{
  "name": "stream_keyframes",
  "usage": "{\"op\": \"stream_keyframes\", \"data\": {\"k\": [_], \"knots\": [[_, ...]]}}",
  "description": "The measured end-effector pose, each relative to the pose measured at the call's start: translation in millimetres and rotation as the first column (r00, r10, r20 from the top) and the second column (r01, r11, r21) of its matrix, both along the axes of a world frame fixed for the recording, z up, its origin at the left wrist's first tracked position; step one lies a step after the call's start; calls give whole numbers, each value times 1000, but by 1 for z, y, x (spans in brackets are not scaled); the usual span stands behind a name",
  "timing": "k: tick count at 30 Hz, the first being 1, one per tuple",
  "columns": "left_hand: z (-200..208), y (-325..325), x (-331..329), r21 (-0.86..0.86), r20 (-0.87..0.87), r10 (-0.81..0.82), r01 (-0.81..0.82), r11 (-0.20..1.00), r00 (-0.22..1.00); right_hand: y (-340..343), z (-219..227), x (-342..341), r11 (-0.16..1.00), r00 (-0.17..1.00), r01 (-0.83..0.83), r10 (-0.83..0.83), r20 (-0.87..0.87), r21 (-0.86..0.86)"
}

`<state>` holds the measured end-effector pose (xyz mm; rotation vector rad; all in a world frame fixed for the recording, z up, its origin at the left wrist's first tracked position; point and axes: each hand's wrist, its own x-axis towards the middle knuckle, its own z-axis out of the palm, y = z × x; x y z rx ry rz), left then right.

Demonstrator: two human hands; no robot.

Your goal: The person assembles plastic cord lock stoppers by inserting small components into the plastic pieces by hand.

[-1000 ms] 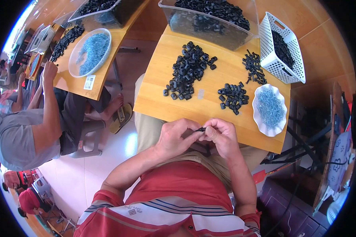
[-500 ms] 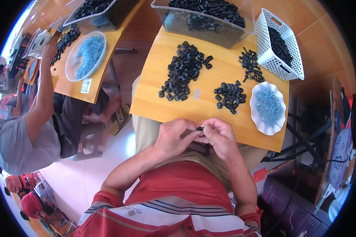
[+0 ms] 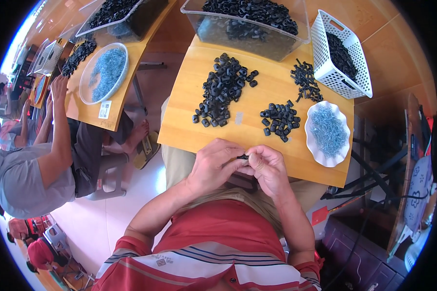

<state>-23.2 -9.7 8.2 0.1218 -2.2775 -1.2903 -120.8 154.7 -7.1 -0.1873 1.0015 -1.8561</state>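
Note:
Just past the near edge of the wooden table, my left hand (image 3: 214, 164) and my right hand (image 3: 268, 169) meet with fingers pinched. Between the fingertips is a small black plastic piece (image 3: 243, 157), mostly covered by them. Beyond my hands lies a small pile of black plastic pieces (image 3: 279, 119), with a larger heap of black ring-like pieces (image 3: 223, 89) farther left. Thin black pin-like pieces (image 3: 306, 81) are scattered at the far right. A white wavy-rimmed dish (image 3: 313, 153) of tiny clear-blue parts (image 3: 328, 130) sits near the right edge.
A clear plastic bin (image 3: 257, 39) full of black parts stands at the table's far end. Beside it is a white perforated basket (image 3: 342, 82). On the left, a co-worker (image 3: 39, 165) sits at another table (image 3: 82, 109) holding a round tub (image 3: 124, 72) of blue parts.
My hands stay together on the small black piece, with only a slight shift of the fingers. The co-worker's hand has come down toward the neighbouring table's edge.

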Motion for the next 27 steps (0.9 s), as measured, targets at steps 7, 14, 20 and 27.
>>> {"op": "stream_keyframes", "data": {"k": [7, 14, 20, 27], "knots": [[-4, -2, -1, -65, -30, -50, 48, 997, 998, -1, 0, 0, 999, 999, 20, -19, -44, 36], [-4, 0, 1, -82, -33, -80, 77, 994, 996, 2, 2, -4, 998, 996, -22, 27, -84, 60], [-3, 0, 0, -61, -76, -92, 87, 994, 993, 0, 8, -3, 999, 1000, 3, -2, -27, 39], [-3, 0, 3, -92, -70, -140, 133, 987, 988, 1, 8, -3, 995, 998, -27, 33, -55, 95]]}}
